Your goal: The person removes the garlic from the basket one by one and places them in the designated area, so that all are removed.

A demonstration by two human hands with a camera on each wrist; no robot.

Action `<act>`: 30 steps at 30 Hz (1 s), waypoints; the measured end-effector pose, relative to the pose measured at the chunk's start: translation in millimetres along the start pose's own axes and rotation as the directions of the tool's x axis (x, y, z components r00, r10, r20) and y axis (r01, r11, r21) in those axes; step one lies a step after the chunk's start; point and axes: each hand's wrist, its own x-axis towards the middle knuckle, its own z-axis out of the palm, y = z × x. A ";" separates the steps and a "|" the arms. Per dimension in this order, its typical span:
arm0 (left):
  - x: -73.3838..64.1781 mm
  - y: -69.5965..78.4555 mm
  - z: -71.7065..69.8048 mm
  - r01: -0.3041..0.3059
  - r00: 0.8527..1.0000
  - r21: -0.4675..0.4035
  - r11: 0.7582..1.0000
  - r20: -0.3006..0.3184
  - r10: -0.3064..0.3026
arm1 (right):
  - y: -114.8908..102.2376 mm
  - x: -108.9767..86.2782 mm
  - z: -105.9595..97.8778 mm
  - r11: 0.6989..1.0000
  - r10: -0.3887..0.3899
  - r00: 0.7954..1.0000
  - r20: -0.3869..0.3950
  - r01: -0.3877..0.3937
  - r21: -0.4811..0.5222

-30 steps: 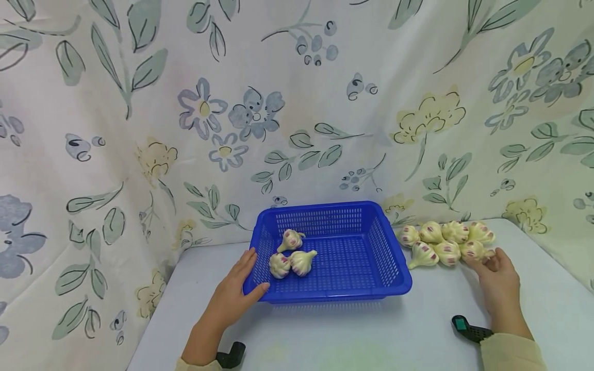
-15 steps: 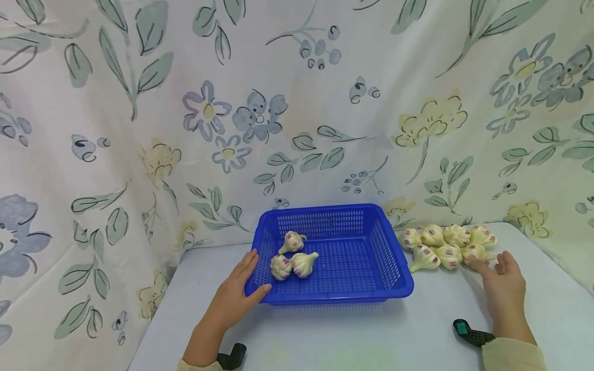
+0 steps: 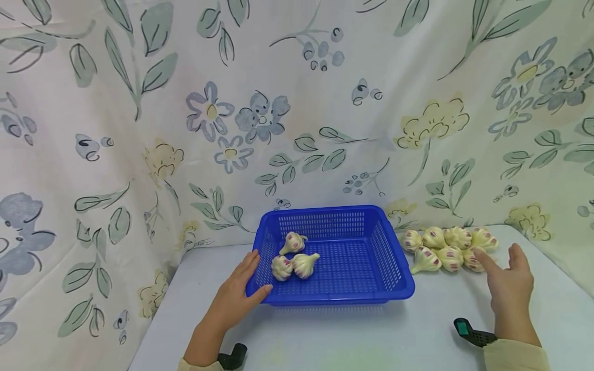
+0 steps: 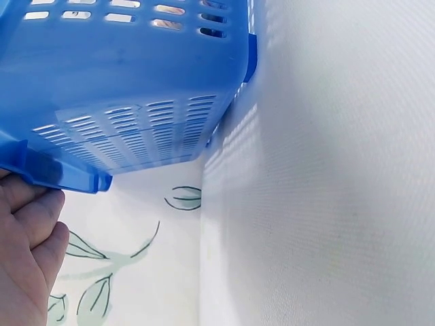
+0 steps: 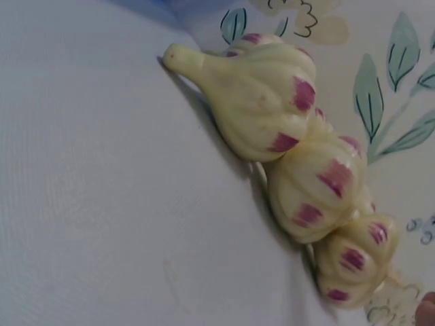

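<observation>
A blue plastic basket [image 3: 331,296] with slotted walls stands on the table. Three garlic bulbs lie in its left part, one [image 3: 293,242] behind the other two. My left hand [image 3: 234,291] rests at the basket's front left corner, fingers along the left rim and thumb over the front rim. To the right of the basket, several cream garlic bulbs with purple marks sit in two rows. My right hand [image 3: 510,281] is at the front row's right end, fingers spread and holding nothing. Its index finger overlaps the rightmost front garlic bulb [image 3: 471,262] in the head view.
A white table [image 3: 334,335] carries everything. Behind it hangs a floral cloth [image 3: 315,103], close to the basket and the back row of garlic bulbs [image 3: 433,237]. Each wrist wears a black device, the right one [image 3: 473,332] with a green patch.
My right hand has drawn back a little to the right from the end garlic bulb, and its fingers have spread and lifted. The left hand stays at the basket's corner. The view has shifted slightly.
</observation>
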 end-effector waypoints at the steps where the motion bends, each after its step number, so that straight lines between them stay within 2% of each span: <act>1: 0.0 0.0 0.1 0.000 1.000 0.001 1.000 -0.001 0.000 | -2.4 -2.0 0.7 1.000 -0.011 1.000 -0.002 0.011 -0.001; 6: -0.2 1.2 -0.9 0.001 1.000 -0.001 1.000 0.001 -0.001 | -17.5 -15.0 6.0 0.997 -0.076 0.997 0.002 0.076 0.022; 9: -0.3 1.6 -1.3 0.003 1.000 0.002 1.000 0.004 -0.003 | -26.0 -25.2 13.8 0.989 -0.147 0.989 0.025 0.146 0.034; 11: -0.3 1.3 -1.1 0.003 1.000 0.004 1.000 0.002 -0.003 | -30.5 -33.5 21.0 0.978 -0.208 0.977 0.053 0.206 0.036; 14: -0.2 0.6 -0.5 -0.002 1.000 0.005 1.000 -0.001 0.002 | -36.3 -48.0 33.6 0.948 -0.319 0.943 0.095 0.317 0.032; 18: 0.1 0.2 0.1 -0.008 1.000 0.000 1.000 -0.004 0.008 | -42.3 -67.7 50.5 0.893 -0.446 0.880 0.162 0.449 0.019; 23: 0.6 0.0 0.1 -0.016 1.000 -0.005 1.000 -0.003 0.016 | -45.0 -87.5 67.5 0.810 -0.575 0.773 0.269 0.585 0.052; 27: 0.7 -0.2 0.0 -0.022 1.000 0.001 1.000 -0.006 0.022 | -46.9 -104.3 79.0 0.753 -0.647 0.680 0.346 0.641 0.150; 30: 0.5 -0.1 -0.1 -0.028 1.000 -0.003 1.000 -0.012 0.028 | -47.8 -116.4 87.9 0.734 -0.669 0.618 0.412 0.638 0.234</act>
